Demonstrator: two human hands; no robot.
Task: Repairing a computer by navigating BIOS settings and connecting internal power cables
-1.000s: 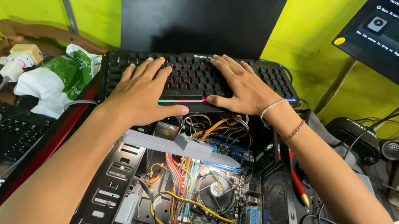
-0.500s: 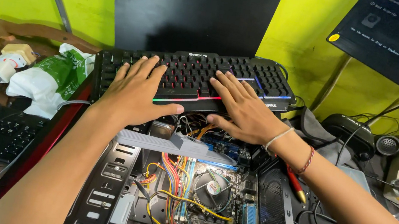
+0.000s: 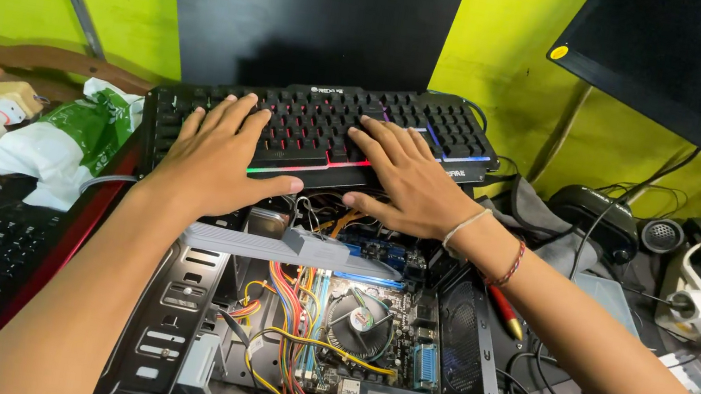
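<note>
Hands, left (image 3: 221, 153) and right (image 3: 404, 182), lie flat, unclenched on keyboard (image 3: 325, 123) above open computer case (image 3: 182, 311) holding wires (image 3: 295, 310).

Bright even light, sharp focus; soft shadows under hands; wide-angle bending at edges; no glare.

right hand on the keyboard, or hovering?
Touching. The head view shows the right hand lying flat on the keyboard, fingers spread over the keys and no gap beneath them. The left hand rests on it too.
</note>
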